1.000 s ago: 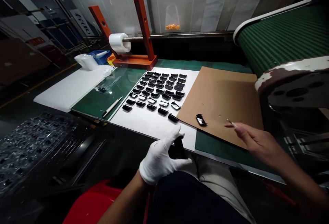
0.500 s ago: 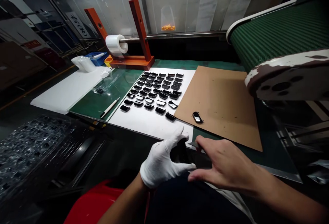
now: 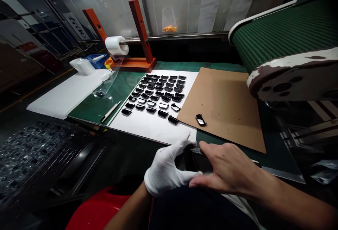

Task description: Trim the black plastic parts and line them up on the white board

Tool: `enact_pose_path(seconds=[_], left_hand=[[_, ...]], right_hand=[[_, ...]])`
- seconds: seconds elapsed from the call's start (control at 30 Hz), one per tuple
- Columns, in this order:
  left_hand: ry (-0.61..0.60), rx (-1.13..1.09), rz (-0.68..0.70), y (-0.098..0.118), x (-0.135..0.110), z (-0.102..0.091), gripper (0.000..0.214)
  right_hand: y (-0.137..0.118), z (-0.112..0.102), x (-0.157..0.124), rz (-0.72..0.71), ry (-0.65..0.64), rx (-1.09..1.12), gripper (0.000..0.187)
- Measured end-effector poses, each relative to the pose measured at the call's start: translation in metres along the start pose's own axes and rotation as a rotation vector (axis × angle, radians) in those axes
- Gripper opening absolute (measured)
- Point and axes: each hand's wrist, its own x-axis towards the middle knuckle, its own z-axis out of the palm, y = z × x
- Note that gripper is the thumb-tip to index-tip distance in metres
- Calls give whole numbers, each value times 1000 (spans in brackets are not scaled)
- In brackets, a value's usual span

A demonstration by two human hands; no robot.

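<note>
- Factory workbench beside a green conveyor belt (image 3: 285,36), seen from a seated spot.
- Gloved fingers (image 3: 179,144) of the left hand curl up one side of a dark glossy piece (image 3: 188,161), with the thumb along its lower side, pinching it.
- Bare right-hand fingers (image 3: 211,149) spread wide across the same piece; whether they grip it cannot be told.
- Left hand (image 3: 166,170) wears a white glove; right hand (image 3: 227,166) sits just beside it.
- Above the hands, rows of black glossy pieces (image 3: 155,94) lie on a white sheet (image 3: 148,129).
- One more black piece (image 3: 200,119) lies on brown cardboard (image 3: 221,110).
- Further left, a white-handled tool (image 3: 111,111) lies on a green mat (image 3: 105,103).
</note>
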Motion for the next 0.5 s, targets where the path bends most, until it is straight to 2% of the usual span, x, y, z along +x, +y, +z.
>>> enact_pose_path(seconds=[0.3, 0.5], left_hand=[[20, -132, -53, -3, -2, 4, 83], [47, -144, -59, -5, -4, 7, 81]], right_hand=[[-1, 4, 0, 15, -34, 15, 76], [-2, 10, -2, 21, 13, -25, 83]])
